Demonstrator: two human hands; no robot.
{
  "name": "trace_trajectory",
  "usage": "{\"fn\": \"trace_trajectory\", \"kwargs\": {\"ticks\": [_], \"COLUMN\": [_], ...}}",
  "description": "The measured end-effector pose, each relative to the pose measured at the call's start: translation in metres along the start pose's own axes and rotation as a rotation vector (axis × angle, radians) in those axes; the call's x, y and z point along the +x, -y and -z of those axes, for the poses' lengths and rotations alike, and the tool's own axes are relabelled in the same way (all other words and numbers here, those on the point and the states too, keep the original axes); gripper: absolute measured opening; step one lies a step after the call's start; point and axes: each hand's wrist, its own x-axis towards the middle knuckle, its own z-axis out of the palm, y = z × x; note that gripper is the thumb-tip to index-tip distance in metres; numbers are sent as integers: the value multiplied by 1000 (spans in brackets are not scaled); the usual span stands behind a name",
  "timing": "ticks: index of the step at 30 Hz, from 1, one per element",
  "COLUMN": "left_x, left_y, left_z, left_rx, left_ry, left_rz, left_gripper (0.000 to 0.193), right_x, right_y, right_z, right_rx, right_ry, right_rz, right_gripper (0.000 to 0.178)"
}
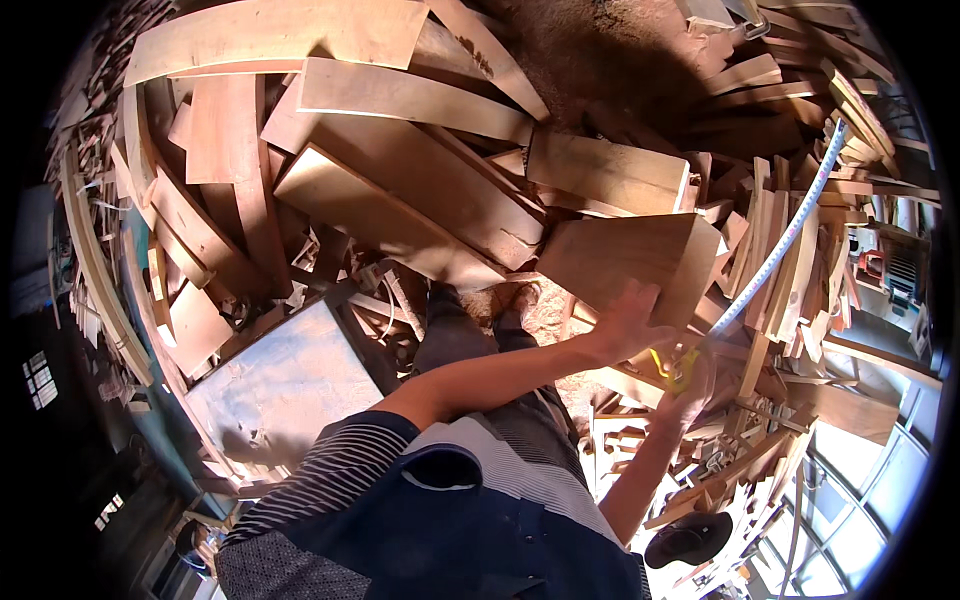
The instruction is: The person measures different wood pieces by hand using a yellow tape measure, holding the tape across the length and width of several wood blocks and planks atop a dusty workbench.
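A wide brown wooden board (615, 255) slants up in front of me among the other planks. My left hand (625, 325) grips its near edge, the arm reaching across my body. Just to the right, my right hand (688, 395) is closed around a yellow tape measure (680, 368), partly hidden by the fingers. Its pale tape blade (780, 250) is drawn out, running up and away to the right past the board, over a stack of narrow wood strips.
Planks such as a long curved-looking board (280, 35) and a thick block (610, 170) lie piled ahead. A pale, dusty flat panel (290, 385) stands at my left. Wood strips (775, 230) crowd the right, with a dark round object (688, 540) below. My feet stand amid sawdust (545, 310).
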Motion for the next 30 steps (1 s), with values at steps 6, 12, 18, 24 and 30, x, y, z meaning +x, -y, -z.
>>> {"fn": "trace_trajectory", "kwargs": {"ticks": [6, 12, 18, 24, 30], "left_x": [3, 15, 12, 0, -11], "left_y": [-9, 0, 6, 34, 51], "left_z": [-10, 1, 4, 22, 111], "left_rx": [-25, -2, 31, 9, 232], "left_ry": [50, 57, -2, -125, -312], "left_rz": [8, -20, -127, -195, -222], "left_gripper": [71, 76, 85, 76, 55], "right_x": [12, 16, 16, 13, 11], "right_y": [-13, -6, -39, -34, -32], "right_z": [15, 1, 11, -28, -61], "right_rx": [-499, -842, -464, 22, 120], "right_ry": [122, 185, 149, 45, 152], "right_rz": [492, 928, 490, -108, -90], "right_gripper": [31, 36, 37, 51, 47]}}
